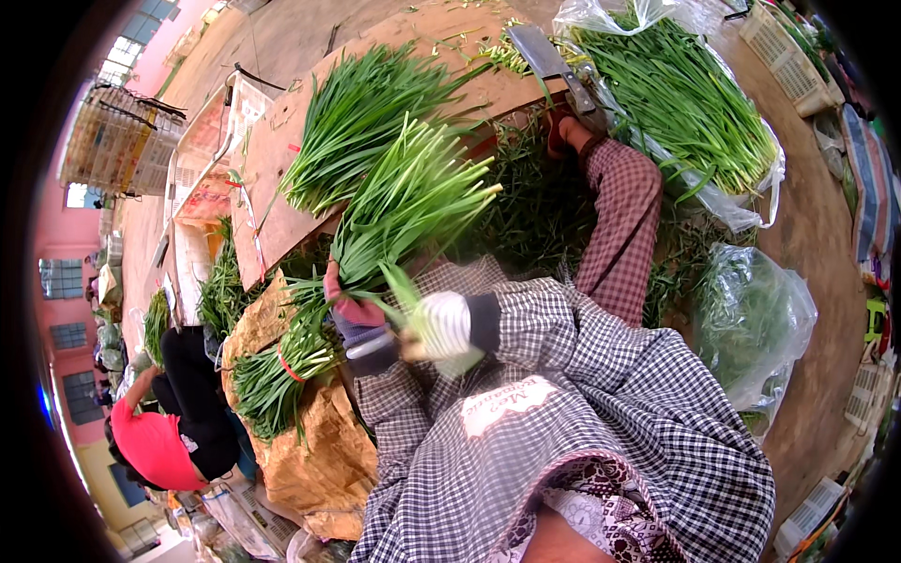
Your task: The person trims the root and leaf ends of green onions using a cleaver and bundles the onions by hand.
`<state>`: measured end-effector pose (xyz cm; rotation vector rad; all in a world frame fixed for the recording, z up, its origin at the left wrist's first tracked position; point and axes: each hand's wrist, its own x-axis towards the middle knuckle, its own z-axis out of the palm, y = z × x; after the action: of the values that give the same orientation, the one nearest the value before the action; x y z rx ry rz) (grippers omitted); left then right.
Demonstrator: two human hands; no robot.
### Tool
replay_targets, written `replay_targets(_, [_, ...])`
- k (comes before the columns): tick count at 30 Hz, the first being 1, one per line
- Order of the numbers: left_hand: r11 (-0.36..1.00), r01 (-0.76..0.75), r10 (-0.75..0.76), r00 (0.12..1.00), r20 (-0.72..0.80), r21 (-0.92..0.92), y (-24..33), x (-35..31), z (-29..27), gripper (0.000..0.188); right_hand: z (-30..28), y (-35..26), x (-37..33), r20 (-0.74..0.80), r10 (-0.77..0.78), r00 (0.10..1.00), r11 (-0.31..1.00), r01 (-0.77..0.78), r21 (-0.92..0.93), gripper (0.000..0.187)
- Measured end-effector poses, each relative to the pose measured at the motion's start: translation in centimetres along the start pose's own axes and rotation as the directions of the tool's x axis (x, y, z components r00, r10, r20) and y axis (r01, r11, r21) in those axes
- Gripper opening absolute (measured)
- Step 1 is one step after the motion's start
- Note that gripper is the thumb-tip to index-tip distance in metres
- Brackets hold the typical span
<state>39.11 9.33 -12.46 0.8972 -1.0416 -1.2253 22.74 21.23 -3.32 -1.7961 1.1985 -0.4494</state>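
A thick bunch of garlic chives (pixel 413 192), its pale cut ends pointing right, is gripped low down by my left hand (pixel 354 308) in a pink and purple glove. Close beside it, my right hand (pixel 439 324) in a white striped glove is smeared by motion. Blurred chive leaves (pixel 402 284) stick out on both sides of that hand, which appears closed on them. Another loose pile of chives (pixel 366 117) lies on the wooden board (pixel 267 183) just beyond. Below my left forearm rests a bunch tied with a red band (pixel 286 366).
A cleaver (pixel 542 54) lies at the board's far right edge. More chives (pixel 671 108) fill an opened plastic bag; a clear bag of greens (pixel 754 324) stands nearer. Loose leaves (pixel 526 202) cover the ground under the board. Brown sheeting (pixel 319 460) and a person in red (pixel 155 441) are left.
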Motion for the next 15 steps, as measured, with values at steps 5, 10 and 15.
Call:
replay_targets(5, [0.800, 0.370, -0.380, 0.922, 0.079, -0.471, 4.1, 0.2, 2.5, 0.031, -1.6, 5.5, -5.2, -0.189, 0.094, 0.977, 0.992, -0.077, 0.099, 0.026])
replay_targets(10, [0.875, 0.297, -0.294, 0.953, 0.068, -0.383, 4.0, -0.1, 2.1, 0.031, -4.4, 6.4, -10.2, -0.338, 0.330, 0.881, 0.904, -0.193, 0.380, 0.020])
replay_targets(15, [0.855, 0.318, -0.299, 0.948, 0.111, -0.410, 3.9, -0.1, 2.4, 0.033, -5.8, 8.5, -10.8, -0.607, 0.340, 0.718, 0.901, -0.064, 0.429, 0.017])
